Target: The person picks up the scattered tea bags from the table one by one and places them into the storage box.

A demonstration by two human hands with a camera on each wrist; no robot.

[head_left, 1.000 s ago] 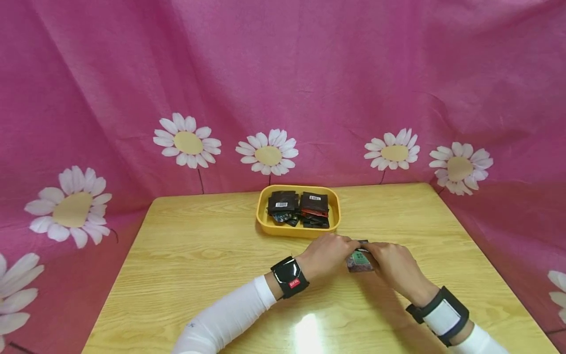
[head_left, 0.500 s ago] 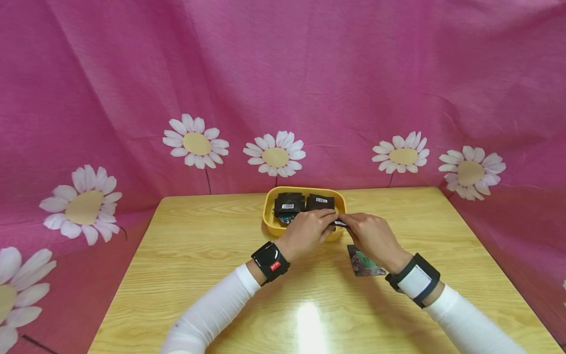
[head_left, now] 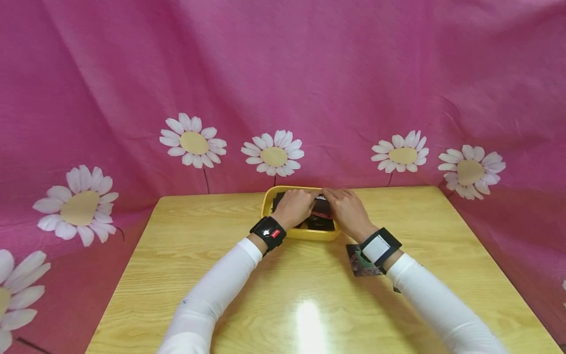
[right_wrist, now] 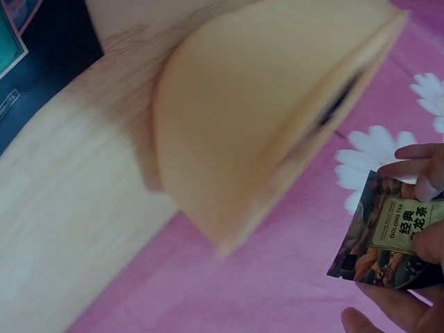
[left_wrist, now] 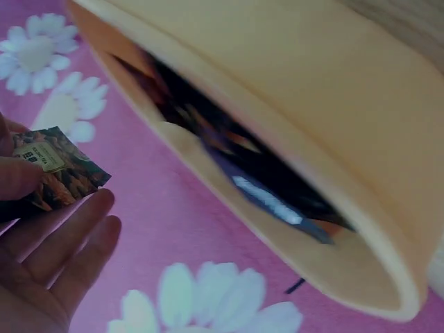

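Here, in the head view, both hands meet over the yellow tray (head_left: 269,225) at the far middle of the wooden table (head_left: 177,275): the left hand (head_left: 295,206) and the right hand (head_left: 346,207) pinch a dark tea packet (head_left: 321,205) between them, fingers curled on its edges, just above the dark packets (head_left: 320,224) lying in the tray. Another packet (head_left: 360,263) lies flat on the table, nearer the person than the tray and partly under the right forearm. Each wrist carries a black strap, and white sleeves cover both arms. A pink cloth printed with white daisies (head_left: 273,152) hangs behind the table. In the left wrist view, a fingertip at the left edge presses on the tea packet (left_wrist: 57,168), which shows an orange and brown print with a pale label, while the other fingers (left_wrist: 66,239) lie straight and relaxed below it; the tray (left_wrist: 333,139) fills the right side, blurred, with the dark packets (left_wrist: 263,198) visible inside. In the right wrist view, the tea packet (right_wrist: 392,236) sits at the right edge, its label reading "OOLONG TEA", pinched by fingers (right_wrist: 416,156) at its top and along its side; the tray's yellow wall (right_wrist: 263,118) stands beside it on the table (right_wrist: 62,222).
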